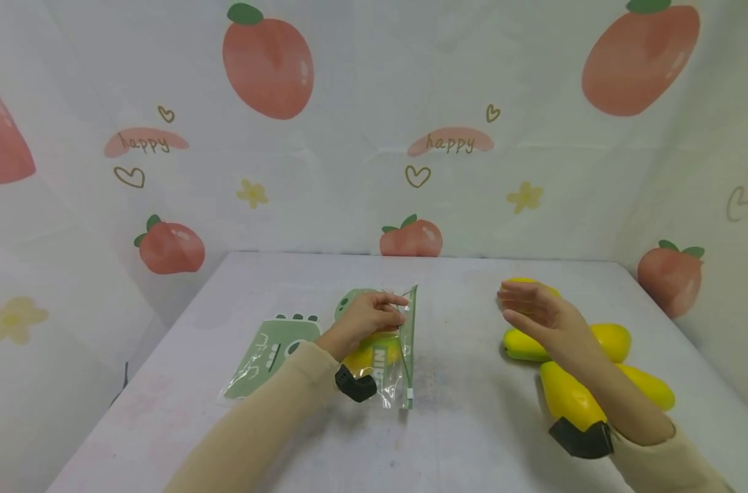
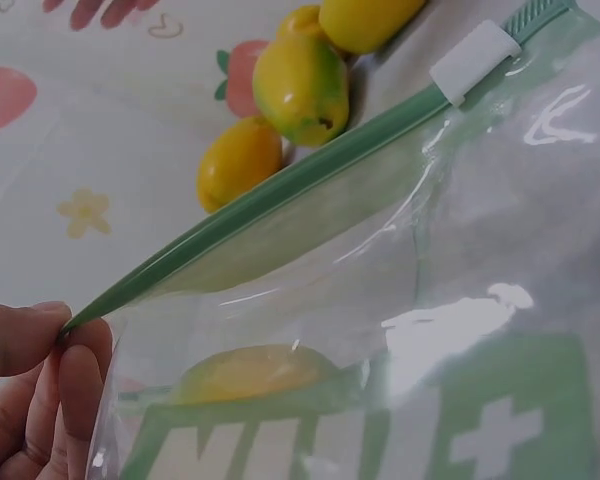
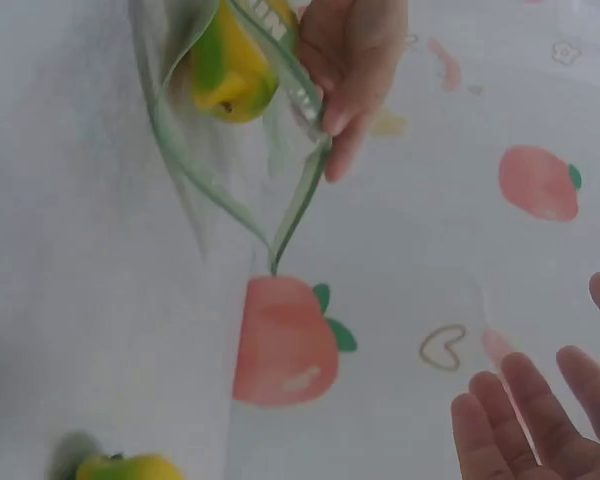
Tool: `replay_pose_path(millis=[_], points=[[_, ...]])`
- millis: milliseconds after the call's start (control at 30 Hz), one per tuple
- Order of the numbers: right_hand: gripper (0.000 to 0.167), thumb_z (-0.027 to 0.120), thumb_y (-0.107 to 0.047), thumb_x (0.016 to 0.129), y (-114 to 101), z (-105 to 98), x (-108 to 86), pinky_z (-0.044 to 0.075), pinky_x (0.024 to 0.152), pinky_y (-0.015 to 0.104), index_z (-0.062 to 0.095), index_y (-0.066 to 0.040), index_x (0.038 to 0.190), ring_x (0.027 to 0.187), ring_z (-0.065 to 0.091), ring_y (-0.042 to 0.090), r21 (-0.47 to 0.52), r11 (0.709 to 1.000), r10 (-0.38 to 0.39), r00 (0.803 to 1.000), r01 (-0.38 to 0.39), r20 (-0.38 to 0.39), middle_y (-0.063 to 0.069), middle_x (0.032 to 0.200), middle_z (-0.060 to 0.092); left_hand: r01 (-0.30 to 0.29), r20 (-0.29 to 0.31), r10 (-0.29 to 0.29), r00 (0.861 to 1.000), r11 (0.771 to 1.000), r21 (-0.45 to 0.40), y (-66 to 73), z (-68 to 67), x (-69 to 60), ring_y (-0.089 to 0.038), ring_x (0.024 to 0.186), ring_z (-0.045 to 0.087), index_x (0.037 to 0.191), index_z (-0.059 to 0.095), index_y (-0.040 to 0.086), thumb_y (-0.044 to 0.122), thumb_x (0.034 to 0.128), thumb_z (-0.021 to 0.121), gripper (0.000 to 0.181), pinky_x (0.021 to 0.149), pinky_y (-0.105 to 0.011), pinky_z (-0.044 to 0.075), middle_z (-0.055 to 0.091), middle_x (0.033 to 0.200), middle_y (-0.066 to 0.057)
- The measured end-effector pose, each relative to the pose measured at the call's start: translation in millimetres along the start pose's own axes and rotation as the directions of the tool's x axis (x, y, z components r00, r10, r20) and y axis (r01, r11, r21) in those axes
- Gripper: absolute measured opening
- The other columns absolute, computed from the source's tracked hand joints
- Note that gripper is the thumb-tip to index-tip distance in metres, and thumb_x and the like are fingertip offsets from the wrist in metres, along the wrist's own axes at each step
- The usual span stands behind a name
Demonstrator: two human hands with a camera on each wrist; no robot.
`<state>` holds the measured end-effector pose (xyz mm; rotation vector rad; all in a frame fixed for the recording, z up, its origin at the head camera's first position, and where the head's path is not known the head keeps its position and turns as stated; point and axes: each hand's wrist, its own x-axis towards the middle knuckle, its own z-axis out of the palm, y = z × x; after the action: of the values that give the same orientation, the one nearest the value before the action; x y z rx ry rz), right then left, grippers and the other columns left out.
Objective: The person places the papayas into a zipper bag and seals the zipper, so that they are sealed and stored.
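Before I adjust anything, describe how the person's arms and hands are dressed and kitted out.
Both arms wear plain cream sleeves, the left sleeve ending near the wrist, the right sleeve farther up the forearm. A black angular piece sits by each: left device, right device. No glove shows on the left hand or right hand.

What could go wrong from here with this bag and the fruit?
The left hand pinches the rim of the clear bag at one side only, so it might sag or slip. The fruit inside could roll out, since the bag gapes open. Lowering the right hand might knock the loose yellow fruits.
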<state>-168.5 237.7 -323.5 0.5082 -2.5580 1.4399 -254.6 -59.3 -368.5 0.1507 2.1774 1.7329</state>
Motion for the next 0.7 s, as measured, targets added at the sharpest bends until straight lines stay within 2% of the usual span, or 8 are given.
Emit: replay_pose_path(millis=[100, 233, 333, 567, 700], points=[[0.040, 0.059, -0.016, 0.097, 8.3, -7.1, -9.8, 0.045, 0.086, 0.005, 0.050, -0.006, 0.134, 0.107, 0.055, -0.010, -0.024, 1.000, -0.016, 0.999, 0.015, -0.044, -0.008, 0.123, 0.060, -0.006, 0.000, 0.006, 1.000, 1.000, 0.002, -0.6, 0.0, -0.2, -0.015, 0.080, 0.065, 0.123, 0.063, 0.002, 0.006, 0.0872, 0.070, 0.036, 0.084, -0.029, 0.057, 0.065, 0.088, -0.006], [0.040, 0.059, -0.014, 0.096, 20.3, -16.6, -22.6, 0.043, 0.085, 0.002, 0.049, -0.008, 0.134, 0.108, 0.052, -0.013, -0.040, 0.999, 0.006, 0.997, -0.009, -0.073, -0.024, 0.119, 0.056, -0.002, -0.006, 0.002, 1.000, 1.000, -0.002, -0.6, 0.4, 0.4, -0.015, 0.080, 0.065, 0.122, 0.064, 0.002, 0.006, 0.0867, 0.070, 0.036, 0.083, -0.028, 0.057, 0.065, 0.089, -0.006], [0.040, 0.059, -0.012, 0.096, 29.4, -22.5, -31.4, 0.043, 0.083, 0.002, 0.048, -0.006, 0.134, 0.107, 0.051, -0.015, -0.054, 0.998, 0.027, 0.997, -0.032, -0.076, -0.028, 0.118, 0.054, 0.004, -0.015, -0.004, 1.000, 1.000, 0.000, -0.2, 0.5, 0.2, -0.015, 0.079, 0.065, 0.121, 0.064, 0.003, 0.006, 0.0865, 0.071, 0.035, 0.083, -0.028, 0.057, 0.065, 0.090, -0.006], [0.043, 0.062, -0.015, 0.095, 48.2, -30.2, -51.5, 0.042, 0.078, 0.000, 0.047, -0.001, 0.133, 0.101, 0.046, -0.023, -0.150, 0.982, 0.101, 0.989, -0.117, -0.112, -0.023, 0.118, 0.053, 0.017, -0.017, -0.017, 1.000, 1.000, -0.011, 0.2, 0.7, -0.3, -0.016, 0.080, 0.065, 0.121, 0.064, 0.004, 0.006, 0.0867, 0.070, 0.035, 0.084, -0.029, 0.057, 0.065, 0.091, -0.006], [0.044, 0.063, -0.015, 0.094, 57.4, -33.9, -64.8, 0.041, 0.077, -0.001, 0.048, 0.000, 0.132, 0.100, 0.047, -0.023, -0.158, 0.978, 0.115, 0.983, -0.137, -0.143, -0.033, 0.114, 0.049, 0.014, -0.015, -0.014, 1.000, 1.000, -0.022, -0.2, 0.9, -0.3, -0.016, 0.079, 0.065, 0.121, 0.064, 0.003, 0.005, 0.0869, 0.070, 0.035, 0.084, -0.029, 0.057, 0.064, 0.089, -0.006]])
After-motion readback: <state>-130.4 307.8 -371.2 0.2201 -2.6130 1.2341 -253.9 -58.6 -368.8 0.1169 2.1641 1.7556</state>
